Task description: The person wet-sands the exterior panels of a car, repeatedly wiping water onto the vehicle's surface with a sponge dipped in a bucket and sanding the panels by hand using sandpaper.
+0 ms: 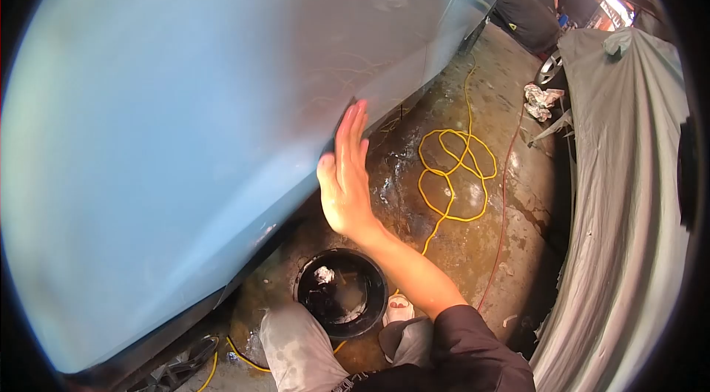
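My right hand (346, 177) is at the lower edge of a large blue-grey car body panel (222, 140), its fingers stretched out and close together. Between the fingers and the panel shows the dark edge of a thin, flat sanding sheet (342, 124), pressed against the surface. Most of that sheet is hidden behind the hand. The panel's surface is glossy, with blurred reflections. My left hand is out of view. Below my right wrist, a black bucket (303, 296) stands on the floor with dark liquid and a pale crumpled piece inside.
A yellow cord (452, 218) lies looped on the wet concrete floor (510, 200), with a thin red cord (506, 192) beside it. On the right, a grey cover (621, 192) drapes over a car. Crumpled foil-like material (542, 101) is near its wheel. My knee (296, 344) is beside the bucket.
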The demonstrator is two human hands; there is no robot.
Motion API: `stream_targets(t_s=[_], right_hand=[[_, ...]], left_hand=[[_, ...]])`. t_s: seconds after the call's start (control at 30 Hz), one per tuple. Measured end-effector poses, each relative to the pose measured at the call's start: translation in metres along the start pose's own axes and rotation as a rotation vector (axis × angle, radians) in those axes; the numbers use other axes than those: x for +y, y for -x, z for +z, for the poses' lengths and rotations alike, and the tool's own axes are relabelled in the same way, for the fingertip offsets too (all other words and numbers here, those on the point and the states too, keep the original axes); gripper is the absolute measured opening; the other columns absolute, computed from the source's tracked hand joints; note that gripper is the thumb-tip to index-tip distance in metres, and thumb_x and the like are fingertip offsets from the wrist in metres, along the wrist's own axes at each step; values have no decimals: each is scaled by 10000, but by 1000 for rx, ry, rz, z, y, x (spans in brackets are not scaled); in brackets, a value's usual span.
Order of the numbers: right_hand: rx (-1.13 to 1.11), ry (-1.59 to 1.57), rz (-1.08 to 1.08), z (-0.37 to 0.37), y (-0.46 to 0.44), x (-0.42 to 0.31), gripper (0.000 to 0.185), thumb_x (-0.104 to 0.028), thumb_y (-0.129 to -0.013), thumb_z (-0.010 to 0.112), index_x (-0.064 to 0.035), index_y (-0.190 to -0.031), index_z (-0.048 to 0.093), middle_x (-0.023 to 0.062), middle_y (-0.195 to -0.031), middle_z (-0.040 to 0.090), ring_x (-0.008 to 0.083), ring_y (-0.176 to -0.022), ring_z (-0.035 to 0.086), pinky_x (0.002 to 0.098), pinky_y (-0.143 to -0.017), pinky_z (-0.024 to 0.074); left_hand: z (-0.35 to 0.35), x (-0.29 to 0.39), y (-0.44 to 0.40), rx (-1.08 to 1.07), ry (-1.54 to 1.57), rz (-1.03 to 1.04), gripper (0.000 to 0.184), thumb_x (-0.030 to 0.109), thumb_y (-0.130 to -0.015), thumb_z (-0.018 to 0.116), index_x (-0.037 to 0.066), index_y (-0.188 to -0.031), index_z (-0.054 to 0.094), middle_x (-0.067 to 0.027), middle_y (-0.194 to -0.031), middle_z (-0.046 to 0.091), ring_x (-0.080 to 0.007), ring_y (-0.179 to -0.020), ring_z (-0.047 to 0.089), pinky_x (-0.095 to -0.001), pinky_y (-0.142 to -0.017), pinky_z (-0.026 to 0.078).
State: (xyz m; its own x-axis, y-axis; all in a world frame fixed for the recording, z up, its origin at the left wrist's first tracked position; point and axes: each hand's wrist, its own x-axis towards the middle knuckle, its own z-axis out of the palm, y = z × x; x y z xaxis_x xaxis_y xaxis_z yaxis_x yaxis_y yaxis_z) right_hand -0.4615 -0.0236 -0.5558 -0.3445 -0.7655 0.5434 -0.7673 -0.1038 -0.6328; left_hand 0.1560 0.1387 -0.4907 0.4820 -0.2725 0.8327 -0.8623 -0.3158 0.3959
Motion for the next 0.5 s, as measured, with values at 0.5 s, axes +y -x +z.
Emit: stream_targets(t_s=[0.5], right_hand=[[73, -57, -78, -3, -30, -3, 732, -459, -1050, 244, 10, -1560, 7, 242, -1628, -27, 333, -1522, -2, 585, -1187, 3]], left_hand=[[-2, 6, 8, 22, 5, 44, 591, 539, -1016, 421, 39, -1244, 639, -190, -1191, 667, -308, -1123, 625, -381, -940, 470]])
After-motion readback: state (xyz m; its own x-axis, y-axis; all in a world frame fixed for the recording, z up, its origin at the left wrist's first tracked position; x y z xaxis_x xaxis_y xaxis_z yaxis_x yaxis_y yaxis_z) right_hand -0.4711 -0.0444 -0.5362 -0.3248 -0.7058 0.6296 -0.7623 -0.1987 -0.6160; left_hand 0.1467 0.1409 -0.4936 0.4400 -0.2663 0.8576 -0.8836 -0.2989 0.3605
